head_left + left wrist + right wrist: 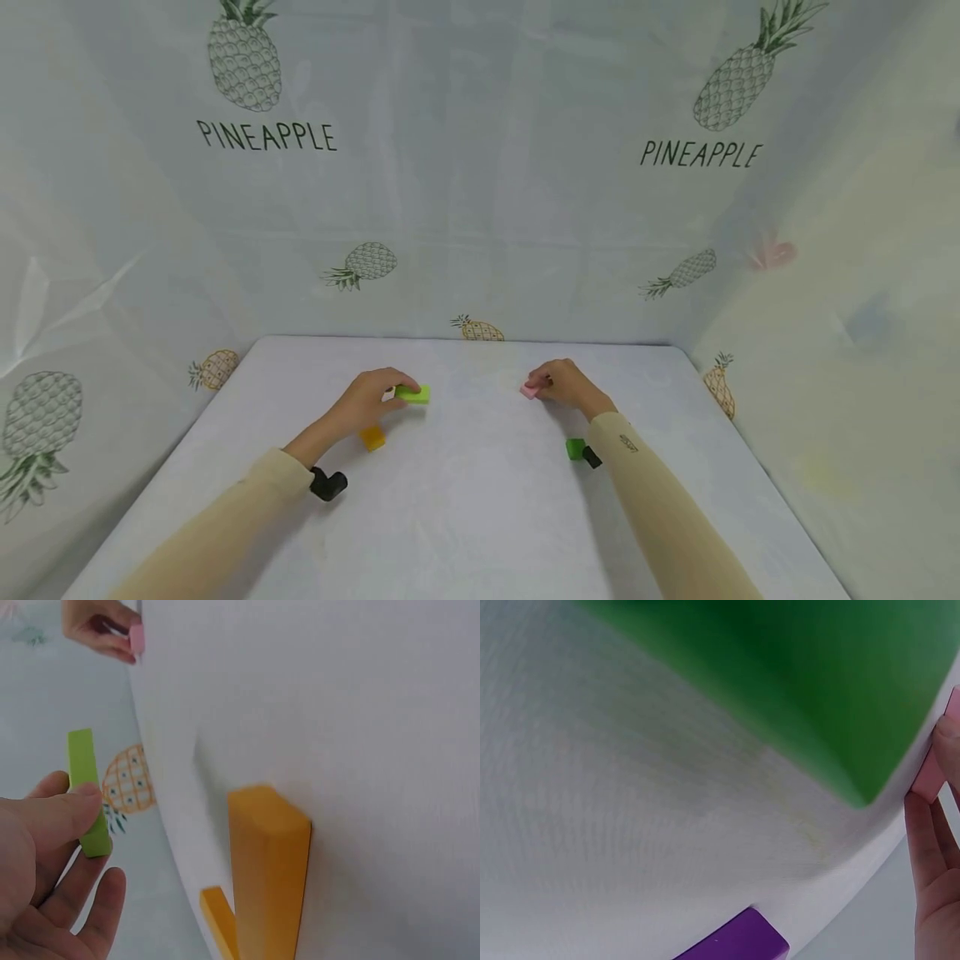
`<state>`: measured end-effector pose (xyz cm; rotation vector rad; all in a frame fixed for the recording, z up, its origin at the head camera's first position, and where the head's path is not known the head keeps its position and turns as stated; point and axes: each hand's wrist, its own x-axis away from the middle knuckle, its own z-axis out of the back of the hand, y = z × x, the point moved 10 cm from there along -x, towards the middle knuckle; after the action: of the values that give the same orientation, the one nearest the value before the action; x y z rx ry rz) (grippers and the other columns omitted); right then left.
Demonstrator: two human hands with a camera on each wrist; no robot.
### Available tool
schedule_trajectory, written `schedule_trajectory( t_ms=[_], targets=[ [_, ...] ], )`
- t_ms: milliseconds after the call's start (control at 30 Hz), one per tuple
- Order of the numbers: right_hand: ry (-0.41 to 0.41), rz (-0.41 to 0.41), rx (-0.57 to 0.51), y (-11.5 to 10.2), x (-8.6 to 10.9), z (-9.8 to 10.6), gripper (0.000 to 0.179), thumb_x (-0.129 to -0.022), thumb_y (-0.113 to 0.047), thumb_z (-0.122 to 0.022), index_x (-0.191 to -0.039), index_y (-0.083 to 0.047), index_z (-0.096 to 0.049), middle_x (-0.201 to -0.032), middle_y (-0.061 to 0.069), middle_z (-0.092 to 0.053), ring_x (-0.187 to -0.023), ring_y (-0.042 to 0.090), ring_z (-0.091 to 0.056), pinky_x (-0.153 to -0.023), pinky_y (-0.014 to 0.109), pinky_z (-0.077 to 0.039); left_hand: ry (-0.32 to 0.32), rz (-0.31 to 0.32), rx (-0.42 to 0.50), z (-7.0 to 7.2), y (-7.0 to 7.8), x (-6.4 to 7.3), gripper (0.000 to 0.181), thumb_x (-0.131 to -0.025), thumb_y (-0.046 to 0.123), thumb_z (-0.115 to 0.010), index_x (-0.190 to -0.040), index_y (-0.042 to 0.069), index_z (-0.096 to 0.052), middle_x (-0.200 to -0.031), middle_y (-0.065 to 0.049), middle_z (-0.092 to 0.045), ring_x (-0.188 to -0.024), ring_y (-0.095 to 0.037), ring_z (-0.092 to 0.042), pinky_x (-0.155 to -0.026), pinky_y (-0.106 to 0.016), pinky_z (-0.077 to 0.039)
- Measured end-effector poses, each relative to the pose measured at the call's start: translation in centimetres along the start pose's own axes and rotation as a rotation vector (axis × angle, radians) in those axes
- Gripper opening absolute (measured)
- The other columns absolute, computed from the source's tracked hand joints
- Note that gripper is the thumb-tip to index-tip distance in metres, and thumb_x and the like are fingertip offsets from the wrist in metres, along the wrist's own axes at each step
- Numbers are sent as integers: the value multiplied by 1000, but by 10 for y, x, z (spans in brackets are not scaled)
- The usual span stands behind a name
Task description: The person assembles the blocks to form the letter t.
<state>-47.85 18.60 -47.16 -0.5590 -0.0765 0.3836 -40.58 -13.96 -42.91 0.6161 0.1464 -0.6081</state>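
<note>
My left hand [367,400] pinches a lime-green block [417,395] between thumb and fingers, above the far left part of the table. In the left wrist view the thumb lies across this slim block [82,756], which stands lengthwise. Towards the far right, my right hand [567,386] pinches a small pink block [529,390] by its sides. The right wrist view has the pink block [931,777] between thumb and fingertips, close to the white surface; whether it touches there I cannot tell. The two held blocks are apart.
An orange block [372,437] stands near my left wrist, with a second orange piece [217,921] behind it in the left wrist view. Below my right forearm is a green block [575,449]. A purple block [741,941] appears in the right wrist view. Pineapple-printed curtains [480,192] surround the table.
</note>
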Motion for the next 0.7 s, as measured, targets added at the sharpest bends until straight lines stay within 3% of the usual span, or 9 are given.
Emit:
schedule_trajectory(
  t_ms=[333,533,700],
  targets=[
    [-2,-4,-20,0,3,0,29,-92,0,-81,-120,-3,-79,-135,15,-72,-125,33,-67,-106,47,-56,25,-82,31,-21,28,0,31,-91,-1,-81,-117,15,-78,-120,2,-76,-111,-21,-69,-94,-43,-59],
    [4,13,-10,1,1,0,28,-92,1,-81,-120,-3,-79,-135,15,-72,-123,32,-68,-104,47,-57,3,-37,73,-37,32,-3,33,-92,1,-80,-119,20,-77,-123,5,-75,-114,-18,-68,-99,-42,-59],
    [0,7,-6,2,-1,-1,29,-92,1,-81,-121,-3,-79,-136,15,-71,-124,33,-67,-104,46,-57,-11,-21,49,-50,37,-8,34,-92,1,-81,-119,21,-77,-122,6,-74,-112,-16,-67,-98,-39,-59]
  ],
)
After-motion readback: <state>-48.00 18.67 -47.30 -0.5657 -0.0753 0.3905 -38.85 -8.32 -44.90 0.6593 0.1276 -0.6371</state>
